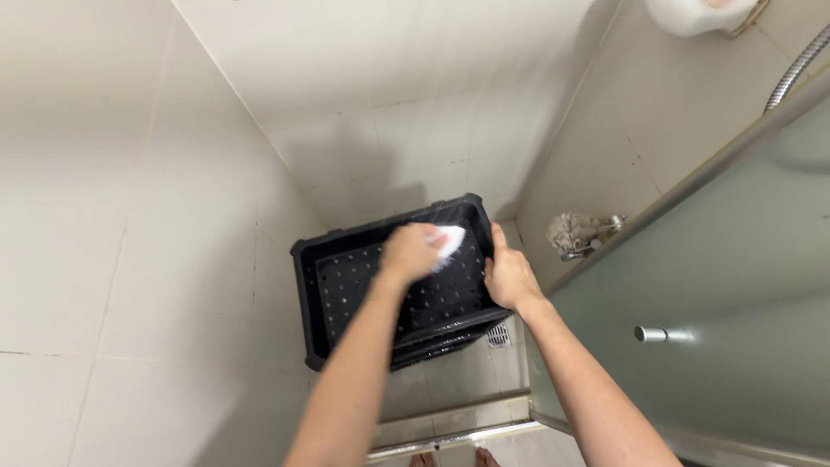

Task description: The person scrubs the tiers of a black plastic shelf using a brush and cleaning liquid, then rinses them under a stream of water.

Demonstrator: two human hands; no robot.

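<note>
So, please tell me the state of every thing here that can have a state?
black perforated crate: tipped on its side, open face toward the camera.
left hand: closed around a white scrubber, pressed inside the crate.
right hand: gripping the crate's right rim.
glass shower door: swung open.
floor drain: partly covered by the crate.

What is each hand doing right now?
Left hand: closed on a white scrubber, inside the black crate.
Right hand: gripping the crate's rim.

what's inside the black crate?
Inside the black crate: a perforated bottom, the left hand pressing a white brush into it. The right hand grips the rim. Under the hand is hidden.
</note>
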